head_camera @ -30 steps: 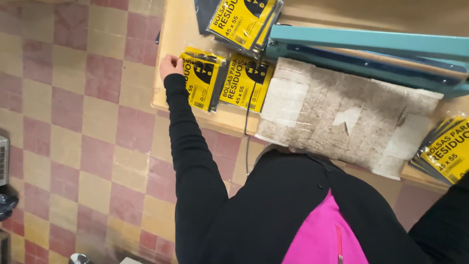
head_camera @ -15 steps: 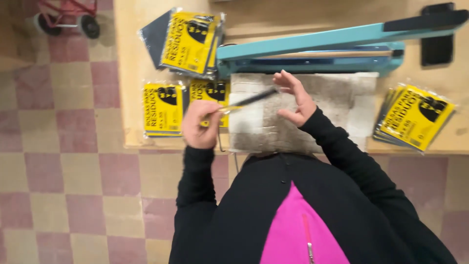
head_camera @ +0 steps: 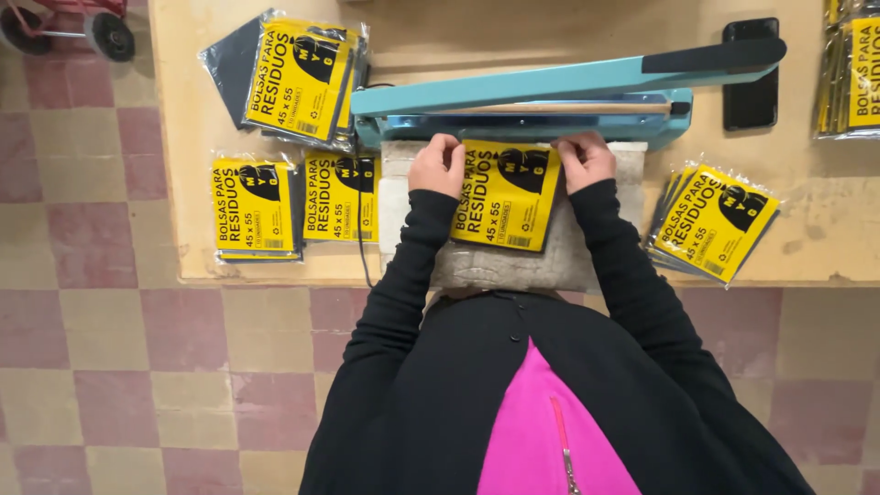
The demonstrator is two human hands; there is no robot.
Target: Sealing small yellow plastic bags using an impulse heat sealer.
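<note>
Wooden table [head_camera: 807, 238], yellow-labelled packet [head_camera: 507, 194] between left hand [head_camera: 437, 166] and right hand [head_camera: 584, 160], both hands gripping its top corners.

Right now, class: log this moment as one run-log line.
left hand: holds yellow packet | right hand: holds same packet | packet top edge at teal sealer, arm raised | on table

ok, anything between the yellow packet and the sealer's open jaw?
Nothing visible. The left hand and right hand hold the yellow packet by its top corners, right at the blue heat sealer. The sealer's arm is raised, and no other object lies in between.
</note>
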